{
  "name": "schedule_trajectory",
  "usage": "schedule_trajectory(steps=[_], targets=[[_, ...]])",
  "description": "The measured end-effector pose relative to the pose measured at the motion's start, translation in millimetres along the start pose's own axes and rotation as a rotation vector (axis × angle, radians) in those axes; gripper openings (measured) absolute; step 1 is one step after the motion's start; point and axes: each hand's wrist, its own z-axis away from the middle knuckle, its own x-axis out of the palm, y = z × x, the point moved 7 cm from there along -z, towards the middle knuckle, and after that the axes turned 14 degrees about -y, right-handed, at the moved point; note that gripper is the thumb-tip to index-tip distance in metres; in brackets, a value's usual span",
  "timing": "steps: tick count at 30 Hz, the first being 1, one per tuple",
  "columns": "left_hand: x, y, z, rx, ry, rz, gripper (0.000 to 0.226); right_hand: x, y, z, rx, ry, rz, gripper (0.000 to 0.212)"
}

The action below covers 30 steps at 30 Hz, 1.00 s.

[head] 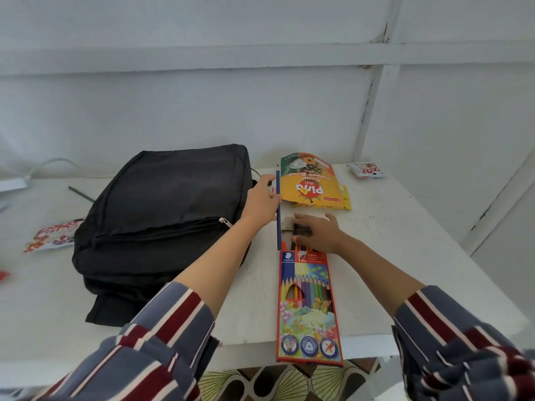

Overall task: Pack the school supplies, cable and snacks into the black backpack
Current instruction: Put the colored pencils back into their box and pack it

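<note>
One blue pencil (pixel 278 209) is pinched in the left hand (pixel 262 199), its length in line with the box (pixel 308 308) and its near end at the box's open mouth. Just beside it, the right hand (pixel 318 231) presses flat on that open end. The backpack (pixel 165 215) sits left of both, nearer the left hand.

This is looking like a plain room in a home, serving as a study corner. A white-painted table (pixel 390 256) is standing against a whitewashed wall (pixel 202 111), and paint is flaking off a post (pixel 373 105) beyond the right hand (pixel 318 231). Leaf-patterned flooring (pixel 289 380) is showing below both hands, past the table's near edge. A black backpack (pixel 162 215) is lying left of the left hand (pixel 262 199), which is gripping a blue pencil (pixel 278 209). A box of coloured pencils (pixel 308 308) is lying under the right hand, and biscuit packets (pixel 312 180) are lying just beyond both hands.
</note>
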Motion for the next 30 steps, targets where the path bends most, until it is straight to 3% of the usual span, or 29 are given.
schedule_trajectory(steps=[7, 10, 16, 24, 30], targets=[[-1.4, 0.3, 0.9, 0.002, -0.003, 0.002, 0.045, -4.2, -1.3, 5.7, -0.068, 0.031, -0.123, 0.049], [-1.1, -1.7, -0.9, -0.003, 0.002, 0.011, 0.044, -0.9, -0.1, 6.6, -0.052, -0.010, -0.063, 0.049], [-0.6, -0.4, -2.3, 0.009, 0.005, 0.014, 0.044, -3.6, -1.3, 6.0, -0.080, 0.045, -0.080, 0.029], [1.6, 7.2, -8.2, 0.064, 0.079, 0.016, 0.045, -10.8, 7.9, 7.8, -0.053, 0.183, -0.094, 0.031], [18.9, 7.9, -15.5, 0.089, 0.083, 0.018, 0.047, -15.4, 16.4, 11.0, -0.019, 0.188, -0.100, 0.031]])
